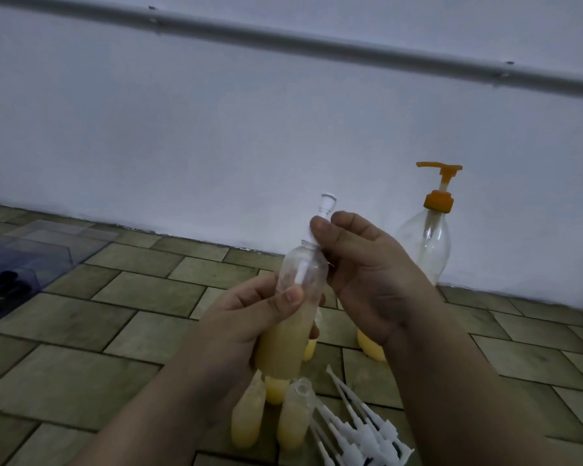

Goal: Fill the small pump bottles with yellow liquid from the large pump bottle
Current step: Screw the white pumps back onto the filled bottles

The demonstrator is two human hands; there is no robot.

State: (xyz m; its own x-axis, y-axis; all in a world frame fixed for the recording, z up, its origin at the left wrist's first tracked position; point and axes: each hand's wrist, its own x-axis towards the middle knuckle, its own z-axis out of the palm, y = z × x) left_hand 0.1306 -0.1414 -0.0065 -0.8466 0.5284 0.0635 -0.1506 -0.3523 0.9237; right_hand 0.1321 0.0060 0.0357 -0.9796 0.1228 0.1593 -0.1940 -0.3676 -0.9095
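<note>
The left hand [249, 317] is gripping the half-filled small pump bottle [293, 314], fingers curled round its middle. The right hand [360, 264] is pinching the white pump head [324, 206] at its neck.

A plain pale wall [216, 129] runs across, dim and bluish in the low light. A grey pipe [317, 45] slants along it, clipped on. The floor [81, 348] is olive-brown tiles, staggered. At the left sits a clear plastic box [31, 253]
</note>
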